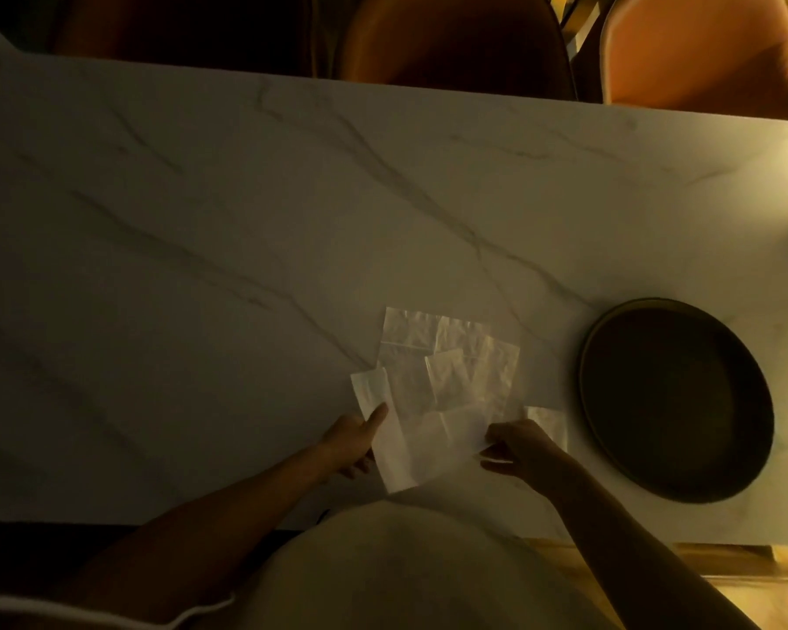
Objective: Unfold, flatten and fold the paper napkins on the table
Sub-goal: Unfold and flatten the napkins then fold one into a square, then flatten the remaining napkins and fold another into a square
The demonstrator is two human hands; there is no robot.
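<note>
Marble-patterned worktop (201, 229) fills most of the dim view, bare across its whole left side. Near its front edge, the left hand (353, 443) lies on the left margin of a paper napkin (421, 436), forefinger stretched out flat along the sheet and the other fingers curled loosely under; it pins the paper down and does not grip it. That napkin is partly unfolded, with a long folded strip down its left side and a broad panel spreading to the right. Behind it, farther from the person, several more napkins (451, 356) lie overlapping in a loose, flattened pile, their creases catching the light. The right hand (517, 450) is at the near napkin's right edge, thumb and fingertips closed in a pinch on the paper's corner, which is lifted slightly off the surface. Another small piece of napkin (549, 422) shows just beyond that hand. Well to the right sits a dark round tray (597, 356), apart from the paper. Brown chairs (451, 43) stand along the far side.
</note>
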